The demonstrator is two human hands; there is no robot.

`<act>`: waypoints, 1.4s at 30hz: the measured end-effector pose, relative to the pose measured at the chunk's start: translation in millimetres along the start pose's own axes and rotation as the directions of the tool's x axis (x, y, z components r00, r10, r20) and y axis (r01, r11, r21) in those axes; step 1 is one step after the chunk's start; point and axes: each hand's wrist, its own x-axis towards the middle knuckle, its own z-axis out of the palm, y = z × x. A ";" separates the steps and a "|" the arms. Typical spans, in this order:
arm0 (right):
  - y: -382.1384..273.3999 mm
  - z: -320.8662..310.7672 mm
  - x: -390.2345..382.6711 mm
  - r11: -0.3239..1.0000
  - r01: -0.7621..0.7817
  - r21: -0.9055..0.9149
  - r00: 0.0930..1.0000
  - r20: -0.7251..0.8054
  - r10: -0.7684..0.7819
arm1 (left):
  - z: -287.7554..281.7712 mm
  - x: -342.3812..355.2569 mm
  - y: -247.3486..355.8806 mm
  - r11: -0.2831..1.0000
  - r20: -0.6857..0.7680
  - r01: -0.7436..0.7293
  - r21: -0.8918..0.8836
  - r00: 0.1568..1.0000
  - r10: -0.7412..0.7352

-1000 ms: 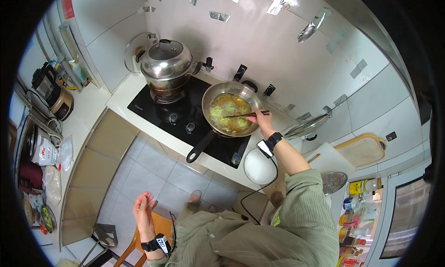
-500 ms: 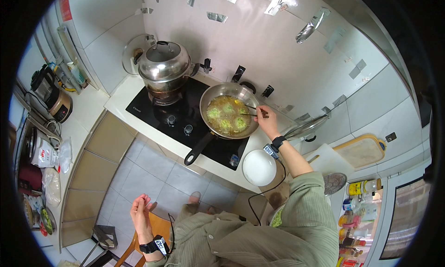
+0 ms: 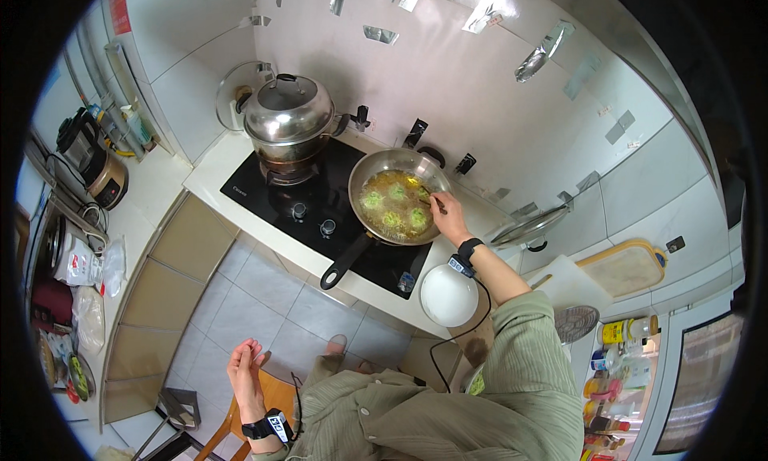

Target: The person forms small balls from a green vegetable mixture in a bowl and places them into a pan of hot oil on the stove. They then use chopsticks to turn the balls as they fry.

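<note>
In the head view, the right hand [image 3: 450, 218] covers most of the dark chopsticks [image 3: 442, 207], so their full length cannot be seen, and their tips are hard to make out over the frying pan [image 3: 360, 209]. A green sleeve [image 3: 524, 333] hides much of a vessel with shredded green food [image 3: 476, 381] at the person's right side. The stockpot's [image 3: 288, 113] inside is shut off by its domed lid, and the picture's round dark rim cuts off the clutter at far left and the bottles [image 3: 616, 381] at right, too crowded to count surely.

Four green patties [image 3: 391, 219] lie apart in bubbling yellow oil in the pan. Two vessels stand on the black cooktop [image 3: 268, 193], which has two round knobs [image 3: 298, 211] in front. One white bowl [image 3: 450, 295] sits on the table [image 3: 432, 321], just beside the cooktop. Each wrist wears one black strapped device.

The right arm reaches forward, bent at the wrist, with the hand at the pan's right rim; its grip is clamped on the chopsticks. The left hand [image 3: 246, 369] hangs above a wooden chair [image 3: 276, 393], palm turned inward and fingers half curled; whether its grip meets at the thumb, I cannot tell.
</note>
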 end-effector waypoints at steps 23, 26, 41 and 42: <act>12.6 -32.1 16.3 0.703 -0.365 0.610 0.873 -0.038 0.486 | 3.7 3.7 1.7 1.000 0.056 -0.010 0.002 0.998 0.010; 6.0 -47.3 15.2 0.783 -0.318 0.534 0.889 -0.117 0.442 | 2.2 0.6 1.3 1.000 0.045 -0.010 0.010 0.999 0.010; -49.6 -49.5 -56.8 0.975 -0.146 0.167 0.987 0.084 0.134 | 5.1 -2.2 3.1 1.000 0.061 -0.015 0.026 0.998 0.014; -47.9 -47.7 -60.1 0.986 -0.116 0.124 0.990 0.096 0.104 | 4.6 -2.0 2.8 0.999 0.061 -0.010 0.033 0.998 0.008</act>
